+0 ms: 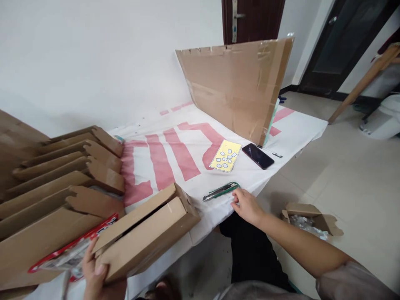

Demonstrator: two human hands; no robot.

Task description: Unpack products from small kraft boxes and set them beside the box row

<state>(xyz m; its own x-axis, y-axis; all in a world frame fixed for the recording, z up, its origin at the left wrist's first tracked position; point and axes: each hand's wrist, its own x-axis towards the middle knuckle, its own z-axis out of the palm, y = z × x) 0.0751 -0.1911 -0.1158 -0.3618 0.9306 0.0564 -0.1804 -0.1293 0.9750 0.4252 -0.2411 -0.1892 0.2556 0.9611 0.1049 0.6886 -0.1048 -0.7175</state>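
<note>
My left hand [95, 268] grips the near left end of a long brown cardboard box [146, 233], thumb on its side and fingers over the edge. A dark gap runs between the box's top flaps. My right hand [248, 206] is at the table's front edge, its fingers curled against the end of a green utility knife [221, 191]. The knife lies nearly flat on the cloth, blade pointing left toward the box. Beyond it are a yellow card [225, 156] with small white shapes and a black phone [258, 156].
Several open cardboard boxes [93, 204] stand in a row at left, with a red and clear plastic package [78, 248] beside them. A large cardboard sheet [231, 83] stands upright on the white and red cloth [175, 154]. A pen [271, 151] lies by the phone. An open carton [308, 221] with clear plastic sits on the floor.
</note>
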